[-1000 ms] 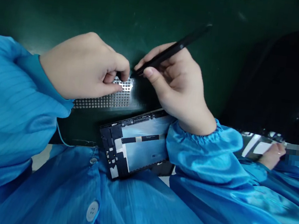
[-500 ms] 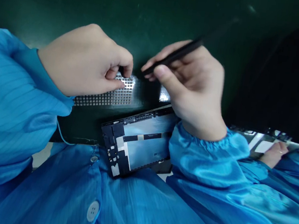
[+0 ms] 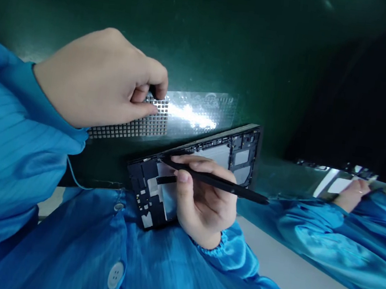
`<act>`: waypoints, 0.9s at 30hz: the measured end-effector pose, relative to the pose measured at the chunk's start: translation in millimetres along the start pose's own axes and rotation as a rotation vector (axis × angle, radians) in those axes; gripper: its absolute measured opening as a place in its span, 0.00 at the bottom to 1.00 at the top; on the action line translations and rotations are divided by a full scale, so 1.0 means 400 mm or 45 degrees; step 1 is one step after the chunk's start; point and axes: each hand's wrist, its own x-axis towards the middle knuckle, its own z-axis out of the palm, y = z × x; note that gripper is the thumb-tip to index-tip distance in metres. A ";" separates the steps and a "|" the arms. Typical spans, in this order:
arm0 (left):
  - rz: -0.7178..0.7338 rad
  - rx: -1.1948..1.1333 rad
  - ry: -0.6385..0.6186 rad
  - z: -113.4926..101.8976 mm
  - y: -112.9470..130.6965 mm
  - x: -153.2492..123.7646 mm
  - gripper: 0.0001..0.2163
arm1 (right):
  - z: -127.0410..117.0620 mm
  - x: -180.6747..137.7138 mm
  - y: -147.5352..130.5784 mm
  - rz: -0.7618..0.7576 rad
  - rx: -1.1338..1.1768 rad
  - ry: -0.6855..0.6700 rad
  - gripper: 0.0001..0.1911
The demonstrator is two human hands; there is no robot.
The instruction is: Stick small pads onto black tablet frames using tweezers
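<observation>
My left hand (image 3: 98,79) is curled over a clear strip sheet with rows of small grey square pads (image 3: 156,123), thumb and forefinger bent at it. The bare clear part of the sheet (image 3: 200,110) stretches to the right and shines. In my right hand (image 3: 207,202) is a slim black tool, apparently tweezers (image 3: 223,183), pinched between thumb and fingers. Its tip points left, over the upper edge of an opened tablet-like device (image 3: 213,154). The device lies tilted at the table's near edge, its inside facing up. My right hand hides part of it.
A green tabletop (image 3: 199,33) spreads beyond my hands. To the right is a large dark panel (image 3: 362,109). Under its lower edge shows a co-worker's hand (image 3: 350,194), with blue sleeves (image 3: 353,244) beside my right arm.
My right hand has come down and left from above the sheet's right side to the device, bringing the tweezers. The clear sheet is now more exposed; my left hand has shifted slightly left with it.
</observation>
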 end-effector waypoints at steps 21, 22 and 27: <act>0.179 0.085 0.005 0.010 -0.037 -0.010 0.16 | -0.052 0.221 -0.046 -0.049 -0.018 -0.270 0.08; 0.176 0.096 0.005 0.009 -0.036 -0.011 0.17 | -0.050 0.166 -0.054 -0.048 0.007 -0.178 0.11; 0.166 0.108 -0.004 0.006 -0.030 -0.011 0.24 | -0.028 -0.004 -0.015 -0.133 0.144 -0.008 0.20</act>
